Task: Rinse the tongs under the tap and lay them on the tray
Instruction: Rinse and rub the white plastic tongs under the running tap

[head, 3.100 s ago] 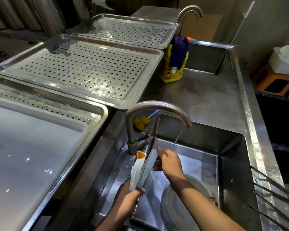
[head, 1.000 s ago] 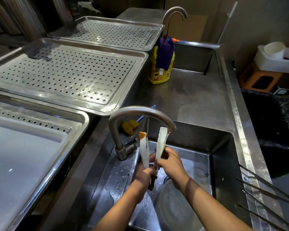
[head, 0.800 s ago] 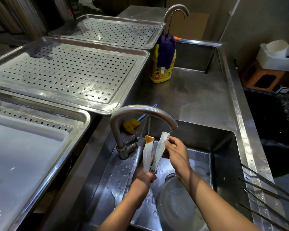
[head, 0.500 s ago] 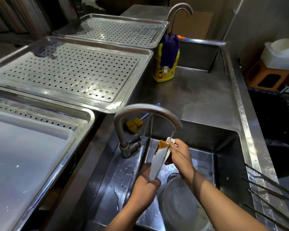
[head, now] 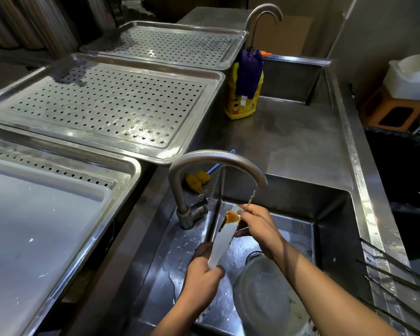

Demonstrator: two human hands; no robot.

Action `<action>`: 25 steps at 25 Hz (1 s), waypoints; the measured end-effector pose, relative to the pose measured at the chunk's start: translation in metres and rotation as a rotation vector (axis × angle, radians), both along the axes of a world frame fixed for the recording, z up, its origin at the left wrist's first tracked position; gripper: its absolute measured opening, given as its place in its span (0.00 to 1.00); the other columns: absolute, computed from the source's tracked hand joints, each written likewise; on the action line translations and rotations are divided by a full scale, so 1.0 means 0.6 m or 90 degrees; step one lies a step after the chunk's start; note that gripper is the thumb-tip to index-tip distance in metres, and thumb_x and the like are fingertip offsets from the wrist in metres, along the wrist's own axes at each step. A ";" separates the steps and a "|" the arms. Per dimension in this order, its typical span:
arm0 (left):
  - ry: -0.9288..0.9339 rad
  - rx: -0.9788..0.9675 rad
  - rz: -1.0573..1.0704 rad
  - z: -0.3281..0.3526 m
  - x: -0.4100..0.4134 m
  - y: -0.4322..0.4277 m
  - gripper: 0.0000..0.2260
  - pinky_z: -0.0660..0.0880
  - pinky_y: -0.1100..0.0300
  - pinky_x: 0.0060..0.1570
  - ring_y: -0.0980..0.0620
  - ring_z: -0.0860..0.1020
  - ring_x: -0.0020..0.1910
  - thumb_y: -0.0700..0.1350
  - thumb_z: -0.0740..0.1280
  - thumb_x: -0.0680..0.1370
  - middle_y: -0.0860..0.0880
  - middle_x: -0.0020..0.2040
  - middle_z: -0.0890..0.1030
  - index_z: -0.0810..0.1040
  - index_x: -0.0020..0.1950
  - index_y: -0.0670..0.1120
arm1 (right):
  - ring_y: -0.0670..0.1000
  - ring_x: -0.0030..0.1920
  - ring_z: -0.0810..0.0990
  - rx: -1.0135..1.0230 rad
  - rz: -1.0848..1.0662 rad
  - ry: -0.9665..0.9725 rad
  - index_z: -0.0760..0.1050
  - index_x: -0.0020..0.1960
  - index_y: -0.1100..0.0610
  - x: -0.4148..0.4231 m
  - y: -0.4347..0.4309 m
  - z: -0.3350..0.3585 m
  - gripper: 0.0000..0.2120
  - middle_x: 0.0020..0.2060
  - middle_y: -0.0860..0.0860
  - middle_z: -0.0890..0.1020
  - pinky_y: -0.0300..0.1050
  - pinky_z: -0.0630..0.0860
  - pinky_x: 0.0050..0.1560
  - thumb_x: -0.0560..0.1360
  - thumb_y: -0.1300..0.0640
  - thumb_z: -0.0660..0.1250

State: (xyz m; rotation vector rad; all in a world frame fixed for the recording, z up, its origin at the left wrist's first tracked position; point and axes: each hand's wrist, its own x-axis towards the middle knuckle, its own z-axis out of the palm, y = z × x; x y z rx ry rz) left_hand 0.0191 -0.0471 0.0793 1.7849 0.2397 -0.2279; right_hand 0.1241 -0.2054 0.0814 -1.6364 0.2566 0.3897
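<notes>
Rinsing tongs under the running tap, over the sink.
Left hand gripping the lower end, arm reaching up from below; right hand pinching the stained tips beneath the stream.

Dim kitchen scene, lit unevenly from above.

Bright glare streaks the perforated tray and wet sink; the upper left corner falls into shadow. Wide-angle distortion bends the edges, and the lower right looks slightly blurred, perhaps from motion.

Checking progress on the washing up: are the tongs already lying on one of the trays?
No, the tongs are over the sink, held by the left hand and right hand under the tap.
</notes>
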 end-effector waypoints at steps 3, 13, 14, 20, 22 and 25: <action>-0.002 0.014 -0.007 0.003 -0.007 0.008 0.12 0.72 0.64 0.34 0.58 0.77 0.35 0.41 0.63 0.62 0.53 0.40 0.79 0.80 0.44 0.48 | 0.54 0.40 0.87 0.050 -0.070 0.009 0.79 0.51 0.60 -0.006 0.011 -0.011 0.07 0.40 0.57 0.87 0.41 0.81 0.34 0.81 0.61 0.63; 0.075 -0.052 -0.010 0.019 -0.006 0.006 0.07 0.65 0.64 0.28 0.56 0.68 0.27 0.41 0.64 0.62 0.56 0.27 0.73 0.79 0.37 0.47 | 0.54 0.35 0.82 0.091 -0.156 0.012 0.81 0.43 0.66 -0.025 0.006 -0.024 0.11 0.33 0.60 0.83 0.43 0.81 0.33 0.80 0.61 0.65; 0.100 -0.085 -0.003 0.019 -0.002 0.005 0.10 0.66 0.64 0.27 0.56 0.69 0.27 0.41 0.64 0.61 0.56 0.26 0.74 0.81 0.40 0.43 | 0.56 0.40 0.84 0.149 -0.128 0.017 0.82 0.45 0.64 -0.025 0.003 -0.020 0.10 0.38 0.61 0.85 0.44 0.82 0.37 0.79 0.64 0.63; 0.179 -0.262 0.014 0.012 0.018 -0.003 0.24 0.75 0.58 0.30 0.46 0.83 0.38 0.38 0.64 0.61 0.36 0.45 0.86 0.86 0.55 0.44 | 0.54 0.37 0.79 0.498 -0.146 0.088 0.80 0.51 0.57 -0.019 0.010 -0.002 0.16 0.37 0.55 0.80 0.49 0.78 0.42 0.82 0.46 0.60; 0.207 -0.335 0.034 0.007 0.026 -0.010 0.19 0.74 0.59 0.27 0.44 0.82 0.34 0.38 0.66 0.63 0.35 0.44 0.85 0.86 0.52 0.41 | 0.51 0.32 0.71 0.632 -0.172 0.129 0.78 0.49 0.55 -0.019 0.023 0.001 0.18 0.31 0.53 0.72 0.45 0.73 0.38 0.80 0.42 0.59; 0.201 -0.384 0.082 -0.001 0.036 -0.014 0.07 0.74 0.60 0.25 0.42 0.80 0.30 0.36 0.71 0.69 0.37 0.42 0.83 0.86 0.45 0.42 | 0.52 0.35 0.75 0.726 -0.142 0.129 0.78 0.58 0.57 -0.026 0.019 0.002 0.12 0.34 0.54 0.76 0.47 0.77 0.43 0.80 0.55 0.61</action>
